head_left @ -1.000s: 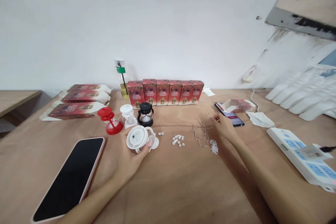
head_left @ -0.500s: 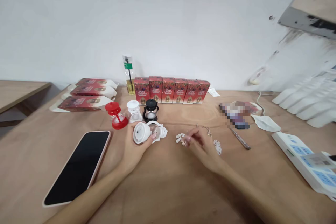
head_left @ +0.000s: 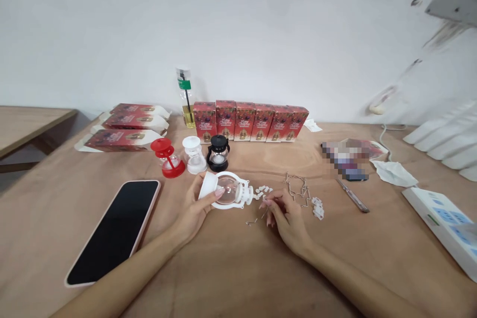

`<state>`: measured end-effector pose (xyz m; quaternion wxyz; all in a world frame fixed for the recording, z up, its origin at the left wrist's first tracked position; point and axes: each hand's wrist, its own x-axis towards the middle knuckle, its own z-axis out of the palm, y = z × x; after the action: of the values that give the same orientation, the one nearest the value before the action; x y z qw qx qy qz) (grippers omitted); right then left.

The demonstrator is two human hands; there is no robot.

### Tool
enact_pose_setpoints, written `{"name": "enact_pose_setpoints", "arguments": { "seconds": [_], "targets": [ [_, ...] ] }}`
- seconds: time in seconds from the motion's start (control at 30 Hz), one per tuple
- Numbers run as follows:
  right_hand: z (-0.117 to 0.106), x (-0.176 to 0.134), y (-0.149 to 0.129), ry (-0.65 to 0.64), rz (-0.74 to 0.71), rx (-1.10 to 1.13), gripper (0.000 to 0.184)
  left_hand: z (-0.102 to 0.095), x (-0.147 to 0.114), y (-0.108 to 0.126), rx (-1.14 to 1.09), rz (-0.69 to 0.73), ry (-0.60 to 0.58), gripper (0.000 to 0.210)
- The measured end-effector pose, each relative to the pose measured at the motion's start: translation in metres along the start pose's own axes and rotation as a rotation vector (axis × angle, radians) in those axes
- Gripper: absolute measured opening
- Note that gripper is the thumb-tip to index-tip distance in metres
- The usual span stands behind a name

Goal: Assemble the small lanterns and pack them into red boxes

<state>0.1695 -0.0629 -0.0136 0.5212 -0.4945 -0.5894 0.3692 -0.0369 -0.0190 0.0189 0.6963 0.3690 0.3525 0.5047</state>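
Note:
My left hand (head_left: 197,208) is closed around a small white lantern (head_left: 227,190) with a clear globe. The lantern lies on its side in the air, its top pointing right. Close to that top, my right hand (head_left: 285,216) pinches a thin bent metal wire (head_left: 264,212), partly hidden by the fingertips. A similar bent wire (head_left: 252,222) lies on the table just left of those fingers. Small white discs (head_left: 263,189) sit behind the fingertips. Beyond the hand is a loose group of bent wires (head_left: 298,189), with small white plastic pieces (head_left: 317,207) beside it.
Red, white and black lanterns, the black one (head_left: 218,154) nearest, stand before red boxes (head_left: 244,121). Flattened boxes (head_left: 122,140) and a phone (head_left: 115,231) lie left. A bottle (head_left: 187,104) stands behind. Right are a screwdriver-like tool (head_left: 353,196) and a power strip (head_left: 443,228).
My left hand has turned the white lantern so its globe shows side-on and its top points right. My right hand has moved off the discs and pinches a wire; another wire lies beside it.

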Motion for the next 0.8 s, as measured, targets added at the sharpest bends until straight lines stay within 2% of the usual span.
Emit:
{"name": "enact_pose_setpoints", "arguments": {
  "seconds": [0.27, 0.5, 0.57, 0.67, 0.73, 0.8],
  "targets": [
    [0.001, 0.0, -0.005, 0.056, -0.063, -0.031, 0.013, -0.003, 0.0, -0.002, 0.023, -0.038, -0.045, 0.04],
    [-0.001, -0.002, -0.005, 0.124, -0.155, -0.058, 0.006, 0.002, 0.0, 0.001, -0.016, -0.063, -0.026, 0.039],
    [-0.002, -0.005, -0.007, 0.118, -0.263, -0.065, 0.007, 0.003, 0.0, 0.002, -0.02, -0.067, 0.025, 0.041],
    [-0.004, -0.012, -0.014, 0.067, -0.515, -0.145, 0.021, 0.005, 0.001, 0.002, -0.043, -0.068, 0.107, 0.043],
    [-0.005, -0.014, -0.02, 0.043, -0.693, -0.231, 0.028, 0.005, 0.002, 0.003, -0.058, -0.067, 0.134, 0.042],
    [-0.005, -0.014, -0.025, 0.055, -0.805, -0.324, 0.032, 0.004, 0.003, 0.002, -0.065, -0.067, 0.139, 0.041]
  ]
}}
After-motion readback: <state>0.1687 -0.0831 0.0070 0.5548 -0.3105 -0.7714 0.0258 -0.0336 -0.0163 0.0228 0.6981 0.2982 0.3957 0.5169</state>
